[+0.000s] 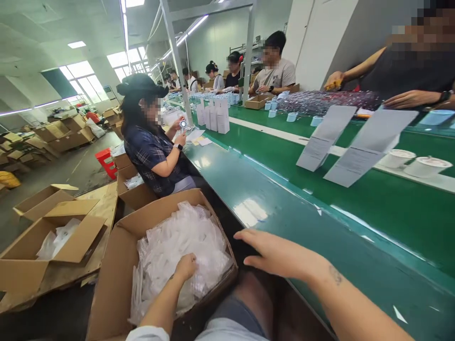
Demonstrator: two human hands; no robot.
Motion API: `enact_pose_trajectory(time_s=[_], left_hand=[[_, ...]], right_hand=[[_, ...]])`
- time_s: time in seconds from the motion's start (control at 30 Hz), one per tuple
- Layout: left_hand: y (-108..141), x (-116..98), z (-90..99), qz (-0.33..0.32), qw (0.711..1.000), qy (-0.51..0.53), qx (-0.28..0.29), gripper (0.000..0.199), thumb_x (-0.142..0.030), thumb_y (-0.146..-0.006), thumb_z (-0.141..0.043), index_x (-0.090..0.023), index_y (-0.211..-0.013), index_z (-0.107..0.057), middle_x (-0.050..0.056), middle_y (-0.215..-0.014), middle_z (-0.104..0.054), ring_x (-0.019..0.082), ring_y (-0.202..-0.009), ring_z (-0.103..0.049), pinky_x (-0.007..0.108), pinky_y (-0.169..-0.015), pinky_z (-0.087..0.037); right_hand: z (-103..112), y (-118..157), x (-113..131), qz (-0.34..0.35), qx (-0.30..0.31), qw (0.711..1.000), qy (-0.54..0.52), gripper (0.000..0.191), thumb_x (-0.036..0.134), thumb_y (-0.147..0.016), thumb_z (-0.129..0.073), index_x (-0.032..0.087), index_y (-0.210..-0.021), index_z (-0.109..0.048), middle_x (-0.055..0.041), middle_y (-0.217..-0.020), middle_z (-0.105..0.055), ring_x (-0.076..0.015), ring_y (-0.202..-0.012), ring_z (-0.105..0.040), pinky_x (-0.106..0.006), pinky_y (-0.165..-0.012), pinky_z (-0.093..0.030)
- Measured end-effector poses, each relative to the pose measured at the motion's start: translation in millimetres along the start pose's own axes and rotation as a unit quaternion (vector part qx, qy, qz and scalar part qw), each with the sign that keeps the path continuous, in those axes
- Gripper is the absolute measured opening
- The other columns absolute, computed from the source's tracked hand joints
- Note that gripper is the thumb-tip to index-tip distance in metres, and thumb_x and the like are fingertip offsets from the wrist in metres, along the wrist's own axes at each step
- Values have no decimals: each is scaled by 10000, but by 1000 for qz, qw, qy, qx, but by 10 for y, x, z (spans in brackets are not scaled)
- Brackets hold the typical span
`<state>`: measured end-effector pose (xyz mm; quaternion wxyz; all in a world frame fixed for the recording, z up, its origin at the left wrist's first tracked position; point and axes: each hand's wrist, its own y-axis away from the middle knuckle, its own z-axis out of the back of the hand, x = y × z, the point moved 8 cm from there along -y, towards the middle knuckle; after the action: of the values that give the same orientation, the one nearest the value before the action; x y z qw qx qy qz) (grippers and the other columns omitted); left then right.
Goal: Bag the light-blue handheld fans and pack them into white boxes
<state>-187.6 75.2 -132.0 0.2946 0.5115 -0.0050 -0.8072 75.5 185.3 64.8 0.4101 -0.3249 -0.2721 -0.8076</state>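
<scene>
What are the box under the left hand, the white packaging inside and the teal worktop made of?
Box: seemingly cardboard, matte, with plain brown walls.
Packaging: probably thin plastic, perhaps bubble wrap, slightly shiny; it looks translucent and crinkled.
Worktop: smooth and glossy, judging by bright reflections; plastic or paint, I can't tell.

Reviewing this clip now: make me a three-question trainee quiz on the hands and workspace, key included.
1. Multiple choice: what is the left hand touching?
a) a metal post
b) translucent plastic packaging
c) a red stool

2. True or false: the right hand is inside the near cardboard box.

3. Count: how many white cartons stand toward the right of the picture, on the bright green surface?

Key:
1. b
2. False; it is outside, to the right of the box, with fingers spread.
3. Two
</scene>
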Motion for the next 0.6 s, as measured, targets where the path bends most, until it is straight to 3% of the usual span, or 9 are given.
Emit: enact_pose_trajectory(time_s=[0.1,0.17,0.23,0.3,0.37,0.43,0.53,0.6], left_hand=[[-138,-170,161,-37,998,-41,-29,341,-328,-663,-717,-254,-509,-422,-23,-544,-425,227,-661,-522,350,-731,-417],[-219,-338,313,-65,995,-56,-45,320,-363,-750,-633,-251,-542,-417,-13,-575,-436,220,-680,-516,347,-735,-416],[-243,-518,419,-97,992,-64,-50,275,-390,-813,-552,-243,-603,-454,-2,-630,-485,211,-705,-526,337,-732,-425],[-194,-687,440,-131,988,-70,-43,248,-404,-850,-495,-231,-670,-496,7,-678,-531,201,-715,-542,322,-712,-437],[-81,-839,392,-166,982,-87,-30,256,-408,-869,-473,-223,-702,-530,23,-707,-573,207,-736,-564,329,-720,-452],[69,-973,305,-203,971,-121,-16,244,-383,-860,-508,-226,-684,-570,58,-717,-618,247,-802,-597,372,-782,-467],[295,-1171,159,-260,949,-179,10,92,-238,-788,-590,-251,-742,-669,115,-861,-707,327,-1004,-615,469,-933,-449],[455,-1348,47,-330,911,-246,22,217,-118,-772,-560,-242,-876,-704,131,-1121,-706,353,-1187,-564,525,-1004,-415]], right_hand=[[-445,-110,87,-1,76,997,11,534,235,-754,-684,258,-1285,-634,-125,-1280,-640,-384,-1126,-619,-499,-963,-470],[-645,-161,36,-14,76,997,-26,525,229,-721,-708,244,-1243,-659,-131,-1223,-663,-383,-1107,-620,-512,-970,-457],[-789,-235,-99,-58,45,983,-167,540,258,-650,-783,215,-1179,-682,-132,-1118,-689,-363,-1039,-637,-513,-956,-469],[-888,-328,-266,-117,-3,932,-344,695,395,-601,-846,201,-1229,-620,-135,-1105,-669,-328,-995,-647,-487,-899,-519],[-908,-425,-386,-157,-54,874,-456,890,655,-658,-747,214,-1373,-452,-168,-1262,-584,-304,-1072,-631,-449,-858,-560],[-847,-503,-431,-174,-92,839,-507,968,840,-745,-490,232,-1463,-264,-208,-1424,-450,-293,-1185,-590,-443,-859,-576],[-749,-540,-391,-187,-121,786,-577,1042,890,-710,-464,237,-1481,-208,-246,-1509,-344,-329,-1281,-523,-471,-865,-578],[-711,-531,-316,-179,-136,777,-587,1090,833,-654,-621,281,-1492,-195,-210,-1562,-273,-338,-1356,-436,-470,-890,-563]])
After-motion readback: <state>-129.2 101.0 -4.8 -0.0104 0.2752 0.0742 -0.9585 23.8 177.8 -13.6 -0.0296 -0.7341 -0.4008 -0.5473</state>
